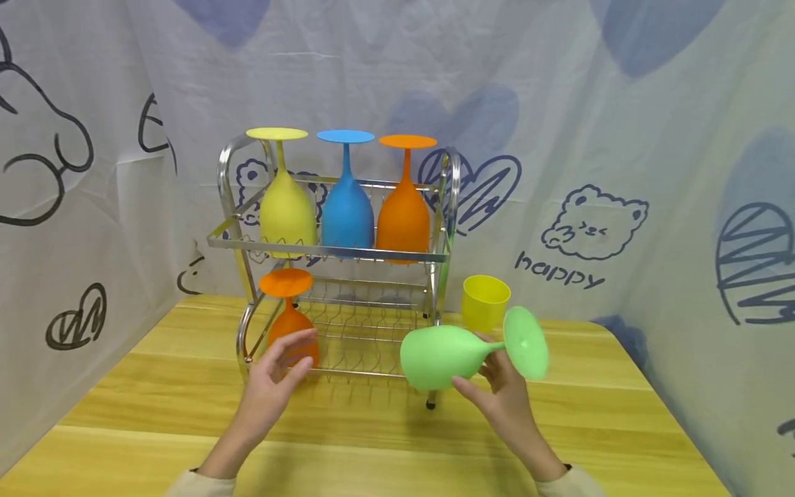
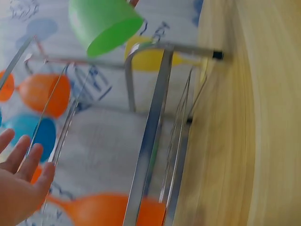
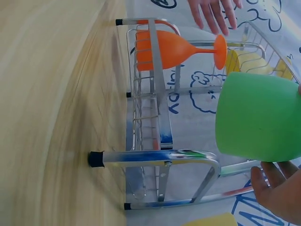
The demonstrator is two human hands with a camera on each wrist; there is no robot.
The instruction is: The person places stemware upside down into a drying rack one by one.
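My right hand (image 1: 508,404) holds a green plastic wine glass (image 1: 442,357) lying sideways in the air, bowl to the left and foot to the right. Its thumb is at the bowl, with the other fingers behind near the stem. My left hand (image 1: 268,392) has its fingers spread loosely in front of an orange wine glass (image 1: 287,324), overlapping it in the head view; nothing is in its grasp. That orange glass stands upside down at the left of the lower tier of a metal rack (image 1: 338,254). In the right wrist view the green bowl (image 3: 258,117) appears large beside the rack.
On the upper tier, yellow (image 1: 287,210), blue (image 1: 348,214) and orange (image 1: 404,219) wine glasses stand upside down in a row. A yellow wine glass (image 1: 484,304) stands upright right of the rack, behind the green one. The wooden table (image 1: 373,455) meets a printed curtain (image 1: 348,76).
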